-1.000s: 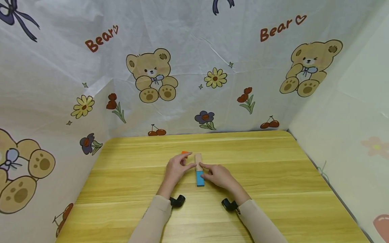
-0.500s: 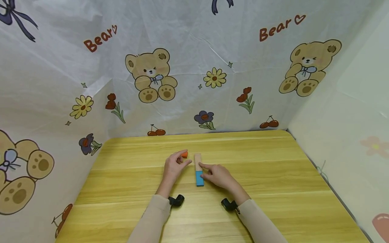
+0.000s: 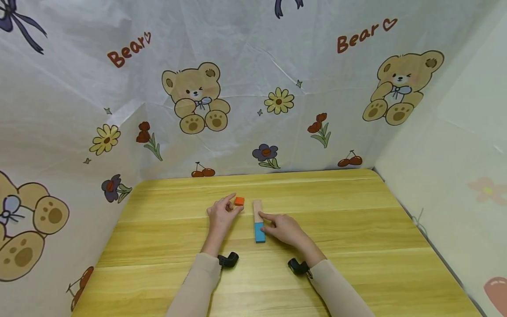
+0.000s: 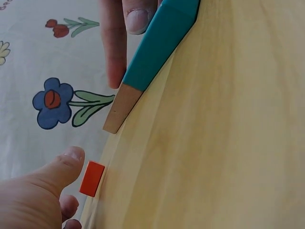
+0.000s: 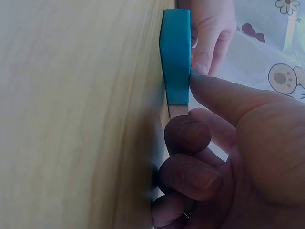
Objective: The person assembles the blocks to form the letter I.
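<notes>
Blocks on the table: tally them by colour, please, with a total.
Blue block: 1
Plain wood block: 1
Orange block: 1
Total: 3

Soft light is filling the head view, pale sheen is lying on the wooden table, blurred shadow is pooling beside the right hand

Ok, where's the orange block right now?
In the head view, the orange block lies on the table, close by the left hand and left of the wood-coloured block.
</notes>
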The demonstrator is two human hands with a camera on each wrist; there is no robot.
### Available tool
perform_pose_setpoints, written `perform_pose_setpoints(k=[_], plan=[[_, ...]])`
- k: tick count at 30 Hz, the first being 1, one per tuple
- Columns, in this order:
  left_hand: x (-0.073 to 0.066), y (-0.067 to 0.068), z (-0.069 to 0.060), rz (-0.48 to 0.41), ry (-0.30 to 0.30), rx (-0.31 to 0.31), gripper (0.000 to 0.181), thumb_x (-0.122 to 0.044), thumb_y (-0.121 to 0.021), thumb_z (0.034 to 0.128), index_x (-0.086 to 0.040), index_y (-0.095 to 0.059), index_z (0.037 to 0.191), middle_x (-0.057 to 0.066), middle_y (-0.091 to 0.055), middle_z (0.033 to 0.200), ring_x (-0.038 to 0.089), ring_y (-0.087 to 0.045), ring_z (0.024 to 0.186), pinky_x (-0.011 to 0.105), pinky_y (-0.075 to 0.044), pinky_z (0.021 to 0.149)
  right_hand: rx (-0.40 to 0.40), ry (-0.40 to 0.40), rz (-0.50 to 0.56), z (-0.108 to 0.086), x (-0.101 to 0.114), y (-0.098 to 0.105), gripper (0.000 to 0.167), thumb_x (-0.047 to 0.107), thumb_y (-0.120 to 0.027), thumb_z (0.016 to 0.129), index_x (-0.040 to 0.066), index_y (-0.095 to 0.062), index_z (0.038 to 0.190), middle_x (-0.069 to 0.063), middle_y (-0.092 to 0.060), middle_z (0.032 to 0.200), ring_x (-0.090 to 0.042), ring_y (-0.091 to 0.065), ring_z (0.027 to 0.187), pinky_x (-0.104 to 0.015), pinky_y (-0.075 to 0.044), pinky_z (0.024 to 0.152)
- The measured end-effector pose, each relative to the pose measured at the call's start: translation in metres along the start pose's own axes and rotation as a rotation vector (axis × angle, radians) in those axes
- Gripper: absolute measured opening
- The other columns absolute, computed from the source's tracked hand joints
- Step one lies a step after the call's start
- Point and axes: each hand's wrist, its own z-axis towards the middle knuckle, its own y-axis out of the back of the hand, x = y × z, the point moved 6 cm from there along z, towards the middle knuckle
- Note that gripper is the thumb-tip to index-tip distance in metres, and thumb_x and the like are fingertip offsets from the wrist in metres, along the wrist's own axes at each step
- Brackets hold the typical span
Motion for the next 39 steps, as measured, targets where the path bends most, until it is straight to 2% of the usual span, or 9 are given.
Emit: perform_pose_setpoints(k=[12, 21, 29, 39], plan=[[0.006, -0.001, 0.008, 0.088, -0.019, 0.042, 0.049, -0.025, -0.087, 0.0900, -0.012, -0.074, 0.136, 0.002, -0.067, 0.083, 0.021, -0.052, 0.080, 0.043, -0.021, 0.084, 0.001, 0.001, -0.010, 0.001, 0.000, 0.001, 0.055, 0.035, -0.071, 0.102, 0.026, -0.057, 0.155, 0.005, -0.039, 0.056, -0.011, -0.031, 0.050, -0.025, -0.025, 0.053], [0.008, -0.002, 0.009, 0.111, -0.015, 0.054, 0.044, -0.023, -0.084, 0.0923, -0.014, -0.075, 0.135, 0.001, -0.065, 0.081, 0.021, -0.048, 0.078, 0.044, -0.021, 0.084, 0.000, 0.018, -0.005, 0.000, 0.000, 0.000, 0.054, 0.035, -0.071, 0.103, 0.025, -0.058, 0.155, 0.006, -0.039, 0.056, -0.011, -0.031, 0.050, -0.024, -0.025, 0.053], [0.008, -0.004, 0.010, 0.139, 0.002, 0.061, 0.043, -0.024, -0.084, 0.0928, -0.014, -0.076, 0.134, -0.001, -0.054, 0.072, 0.019, -0.041, 0.074, 0.044, -0.019, 0.082, 0.008, 0.011, -0.004, 0.000, -0.002, -0.001, 0.055, 0.037, -0.070, 0.103, 0.026, -0.057, 0.155, 0.007, -0.039, 0.057, -0.010, -0.032, 0.050, -0.024, -0.026, 0.053], [0.007, -0.004, 0.012, 0.135, 0.015, 0.065, 0.042, -0.025, -0.083, 0.0934, -0.015, -0.076, 0.134, -0.002, -0.050, 0.069, 0.020, -0.040, 0.073, 0.043, -0.018, 0.083, -0.001, 0.010, -0.003, 0.001, -0.003, -0.001, 0.055, 0.037, -0.070, 0.103, 0.026, -0.058, 0.155, 0.006, -0.039, 0.057, -0.011, -0.032, 0.051, -0.025, -0.025, 0.053]])
